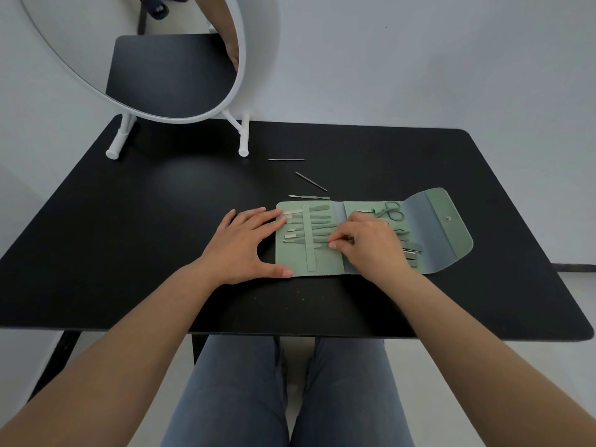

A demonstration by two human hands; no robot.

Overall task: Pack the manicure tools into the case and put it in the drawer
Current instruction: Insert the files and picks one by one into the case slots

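Left hand flat, fingers spread, pressing left edge of open green case on black table. Right hand pinches slim tool at case's centre strap. Three loose metal tools beyond case: one near mirror, second, third just beside case.

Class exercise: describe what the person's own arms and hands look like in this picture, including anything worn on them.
Both forearms are bare, with no sleeves in view. The left hand and right hand wear no gloves, and no rings, watch or bracelets are visible. Fingernails look short and unpainted.
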